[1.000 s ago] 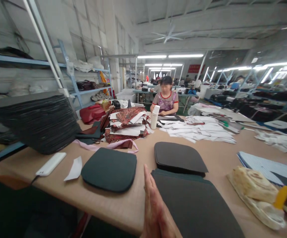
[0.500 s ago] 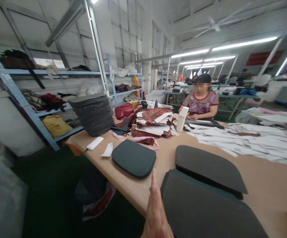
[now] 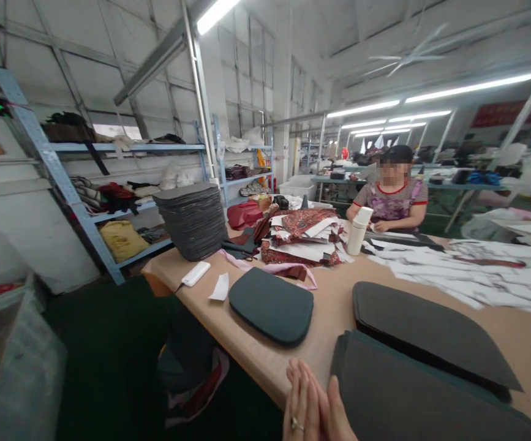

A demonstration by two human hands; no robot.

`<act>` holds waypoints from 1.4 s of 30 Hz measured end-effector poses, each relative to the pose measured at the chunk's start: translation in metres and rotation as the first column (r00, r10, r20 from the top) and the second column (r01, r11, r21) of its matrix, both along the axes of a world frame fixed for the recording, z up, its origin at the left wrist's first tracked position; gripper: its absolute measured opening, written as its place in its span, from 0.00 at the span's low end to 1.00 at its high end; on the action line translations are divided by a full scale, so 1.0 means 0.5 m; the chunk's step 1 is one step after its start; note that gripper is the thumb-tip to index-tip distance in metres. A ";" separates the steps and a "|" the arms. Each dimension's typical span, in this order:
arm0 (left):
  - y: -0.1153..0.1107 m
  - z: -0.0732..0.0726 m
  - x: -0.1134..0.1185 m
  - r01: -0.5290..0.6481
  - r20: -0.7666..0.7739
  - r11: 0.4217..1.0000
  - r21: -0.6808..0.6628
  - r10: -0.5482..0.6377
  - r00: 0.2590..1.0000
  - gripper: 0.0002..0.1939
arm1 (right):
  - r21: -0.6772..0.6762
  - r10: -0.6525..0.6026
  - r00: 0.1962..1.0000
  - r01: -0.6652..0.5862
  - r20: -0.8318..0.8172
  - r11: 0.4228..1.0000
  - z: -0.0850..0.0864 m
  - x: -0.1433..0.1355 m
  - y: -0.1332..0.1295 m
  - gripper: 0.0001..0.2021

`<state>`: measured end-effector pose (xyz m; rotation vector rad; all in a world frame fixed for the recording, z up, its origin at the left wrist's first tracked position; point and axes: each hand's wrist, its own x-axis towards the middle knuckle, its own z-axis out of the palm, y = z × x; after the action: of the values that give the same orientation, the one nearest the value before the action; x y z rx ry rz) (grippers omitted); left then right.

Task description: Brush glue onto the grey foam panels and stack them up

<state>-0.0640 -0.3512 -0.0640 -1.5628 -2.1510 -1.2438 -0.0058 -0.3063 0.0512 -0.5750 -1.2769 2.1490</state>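
My left hand [image 3: 296,407], with a ring on one finger, is at the bottom of the head view. Its fingers are stretched out and lie against my right hand [image 3: 336,413], whose thumb stands up. Nothing shows between the two hands. Just beyond them lies a small stack of dark green rounded panels [image 3: 272,306] on the brown-covered table [image 3: 242,340]. To the right of my hands is a larger dark grey panel stack [image 3: 412,386], and behind it another dark rounded stack [image 3: 425,331].
A tall dark stack [image 3: 192,223] stands at the far left corner beside a white power bank [image 3: 196,274]. Patterned red pieces [image 3: 304,239] are piled near a white bottle [image 3: 357,233]. Across the table sits a co-worker [image 3: 391,196]. White strips [image 3: 449,269] cover the right side.
The view has swung left, so the table and stacks sit further right and lower. My hands now show from a different angle, with the ring and a thumb visible.
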 end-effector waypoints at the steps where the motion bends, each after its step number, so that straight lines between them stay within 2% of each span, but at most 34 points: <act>1: -0.008 -0.010 -0.018 0.083 -0.026 0.996 -0.031 -0.084 0.996 0.23 | -0.036 -0.008 1.000 0.008 -0.004 0.999 -0.005 -0.014 0.004 0.16; 2: -0.016 -0.013 -0.034 0.158 -0.031 0.985 -0.072 -0.160 0.987 0.22 | -0.070 -0.021 1.000 0.020 -0.009 0.997 -0.010 -0.026 0.009 0.18; 4: -0.030 0.008 -0.056 0.252 0.019 0.955 -0.155 -0.253 0.967 0.24 | -0.133 -0.056 0.998 0.052 -0.022 0.990 -0.018 -0.046 0.016 0.25; 7: -0.049 0.083 -0.070 0.309 0.075 0.934 -0.181 -0.300 0.951 0.42 | -0.209 -0.115 0.993 0.105 -0.039 0.972 -0.022 -0.065 0.012 0.33; 8: -0.054 0.113 -0.073 0.330 0.089 0.927 -0.181 -0.318 0.944 0.43 | -0.231 -0.127 0.991 0.114 -0.042 0.966 -0.022 -0.070 0.006 0.34; 11: -0.058 0.192 -0.084 0.409 0.269 0.889 -0.208 -0.350 0.897 0.37 | -0.298 -0.155 0.987 0.135 -0.044 0.945 -0.017 -0.081 -0.023 0.35; 14: -0.046 0.227 -0.107 0.380 0.364 0.907 -0.182 -0.297 0.883 0.32 | -0.419 -0.220 0.971 0.162 -0.096 0.893 -0.006 -0.095 -0.055 0.33; 17: -0.035 0.231 -0.137 0.367 0.428 0.907 -0.205 -0.254 0.867 0.30 | -0.470 -0.253 0.945 0.131 -0.207 0.873 0.012 -0.108 -0.076 0.30; 21: -0.037 0.227 -0.172 0.295 0.533 0.938 -0.183 -0.157 0.831 0.36 | -0.495 -0.156 0.935 -0.024 -0.318 0.869 0.039 -0.105 -0.077 0.31; 23: -0.042 0.227 -0.183 0.277 0.596 0.949 -0.152 -0.136 0.791 0.34 | -0.517 -0.126 0.924 -0.085 -0.360 0.852 0.044 -0.099 -0.073 0.31; 27: -0.050 0.224 -0.188 0.174 0.632 0.974 -0.146 -0.044 0.774 0.19 | -0.558 -0.131 0.911 -0.122 -0.391 0.821 0.024 -0.096 -0.076 0.30; 30: -0.050 0.213 -0.192 0.100 0.659 0.983 -0.156 0.029 0.751 0.17 | -0.555 -0.120 0.936 -0.090 -0.330 0.827 0.001 -0.103 -0.093 0.28; 33: -0.054 0.196 -0.213 0.086 0.785 0.988 -0.130 0.049 0.618 0.19 | -0.530 -0.123 0.963 -0.024 -0.241 0.848 -0.015 -0.108 -0.109 0.29; 36: -0.070 0.184 -0.240 0.018 0.866 0.995 -0.097 0.075 0.495 0.19 | -0.528 -0.105 0.984 0.014 -0.142 0.849 -0.028 -0.108 -0.113 0.38; 38: -0.087 0.186 -0.248 0.014 0.863 0.994 -0.104 0.083 0.498 0.18 | -0.520 -0.093 0.994 0.047 -0.064 0.853 -0.041 -0.109 -0.110 0.44; 42: -0.106 0.200 -0.224 0.182 0.786 0.973 -0.140 -0.002 0.618 0.12 | -0.435 -0.096 0.995 0.091 0.010 0.896 -0.066 -0.117 -0.111 0.49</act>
<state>-0.1761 -0.4044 0.0359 -1.3325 -2.8032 -2.1098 -0.0641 -0.3619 0.0179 -0.7841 -0.7367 2.3610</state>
